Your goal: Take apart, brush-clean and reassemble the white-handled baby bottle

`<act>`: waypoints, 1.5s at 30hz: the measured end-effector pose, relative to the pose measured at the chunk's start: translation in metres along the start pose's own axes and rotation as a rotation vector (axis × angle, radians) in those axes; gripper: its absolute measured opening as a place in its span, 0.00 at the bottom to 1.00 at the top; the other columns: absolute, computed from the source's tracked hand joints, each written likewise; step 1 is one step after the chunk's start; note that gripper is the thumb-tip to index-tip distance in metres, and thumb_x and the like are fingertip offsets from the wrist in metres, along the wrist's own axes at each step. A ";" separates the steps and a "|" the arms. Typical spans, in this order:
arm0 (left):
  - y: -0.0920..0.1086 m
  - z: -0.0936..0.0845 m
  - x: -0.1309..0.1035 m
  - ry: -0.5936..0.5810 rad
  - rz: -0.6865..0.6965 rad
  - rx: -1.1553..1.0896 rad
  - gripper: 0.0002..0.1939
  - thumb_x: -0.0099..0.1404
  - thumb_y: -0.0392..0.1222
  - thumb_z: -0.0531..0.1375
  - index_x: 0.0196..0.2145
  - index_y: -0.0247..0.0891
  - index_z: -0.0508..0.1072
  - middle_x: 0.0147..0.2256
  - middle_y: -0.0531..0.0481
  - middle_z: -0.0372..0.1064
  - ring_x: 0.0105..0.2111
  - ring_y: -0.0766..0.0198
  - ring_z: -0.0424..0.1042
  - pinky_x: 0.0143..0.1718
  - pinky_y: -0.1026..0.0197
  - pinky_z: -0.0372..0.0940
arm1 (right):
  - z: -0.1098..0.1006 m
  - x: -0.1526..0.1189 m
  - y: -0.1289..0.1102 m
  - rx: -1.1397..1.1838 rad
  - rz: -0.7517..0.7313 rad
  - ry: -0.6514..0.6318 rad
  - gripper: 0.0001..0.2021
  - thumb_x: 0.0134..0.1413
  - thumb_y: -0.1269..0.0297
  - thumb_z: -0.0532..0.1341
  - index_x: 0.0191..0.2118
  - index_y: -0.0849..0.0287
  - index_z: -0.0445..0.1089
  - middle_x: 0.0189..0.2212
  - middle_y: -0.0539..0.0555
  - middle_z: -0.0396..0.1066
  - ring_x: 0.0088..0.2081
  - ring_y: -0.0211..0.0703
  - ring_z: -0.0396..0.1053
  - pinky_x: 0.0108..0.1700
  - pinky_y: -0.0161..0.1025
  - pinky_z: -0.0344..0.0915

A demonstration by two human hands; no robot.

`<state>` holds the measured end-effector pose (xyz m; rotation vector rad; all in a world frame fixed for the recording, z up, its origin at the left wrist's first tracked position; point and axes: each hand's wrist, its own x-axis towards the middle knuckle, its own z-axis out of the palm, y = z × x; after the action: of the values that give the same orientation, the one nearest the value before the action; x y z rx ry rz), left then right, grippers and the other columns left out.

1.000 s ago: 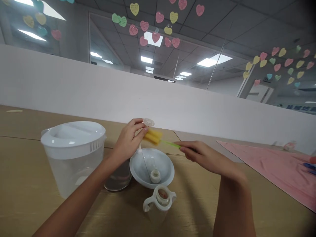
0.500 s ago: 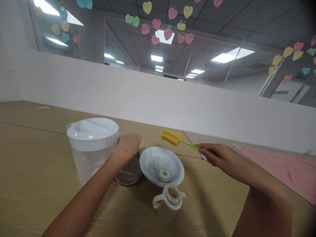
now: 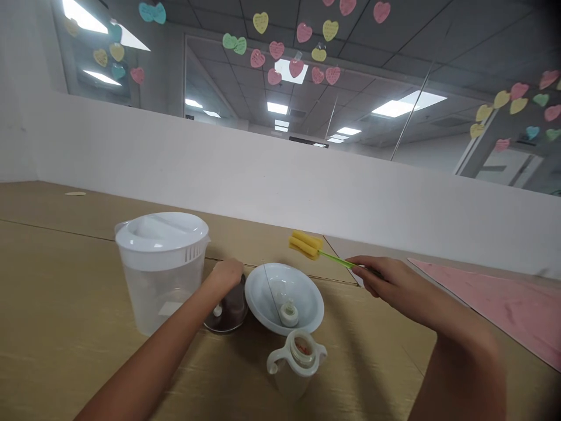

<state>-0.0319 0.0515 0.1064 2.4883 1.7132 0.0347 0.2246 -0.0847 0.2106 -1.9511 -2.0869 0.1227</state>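
My right hand (image 3: 380, 277) grips a bottle brush (image 3: 326, 254) by its thin green handle; its yellow sponge head points left over the table. My left hand (image 3: 228, 273) is bent over a round dark metal dish (image 3: 230, 313), its fingers hidden behind the back of the hand. A small white piece (image 3: 218, 310) shows in that dish. Right of it stands a white bowl (image 3: 307, 289) holding a bottle nipple with a white collar (image 3: 288, 314). In front, an uncapped two-handled baby bottle (image 3: 294, 368) stands upright, with something orange-red visible inside its mouth.
A large clear pitcher with a white lid (image 3: 162, 240) stands left of the dish, beside my left forearm. A pink sheet (image 3: 495, 304) lies at the right. Behind the brown table (image 3: 56, 280) rises a white wall (image 3: 263, 181) with glass above it.
My left hand has moved down and slightly left over the metal dish, and the small white piece there now shows. My right hand keeps hold of the brush, almost unmoved.
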 end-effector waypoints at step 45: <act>0.030 -0.046 -0.011 0.564 0.379 -1.346 0.22 0.59 0.53 0.46 0.37 0.33 0.69 0.38 0.45 0.68 0.36 0.61 0.67 0.35 0.60 0.65 | -0.003 -0.011 -0.021 0.208 -0.188 -0.052 0.19 0.61 0.55 0.46 0.38 0.60 0.69 0.20 0.47 0.58 0.22 0.32 0.55 0.24 0.30 0.53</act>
<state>-0.0120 0.0348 0.1560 1.6628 0.7080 1.4556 0.2060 -0.0979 0.2173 -1.6409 -2.1808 0.3399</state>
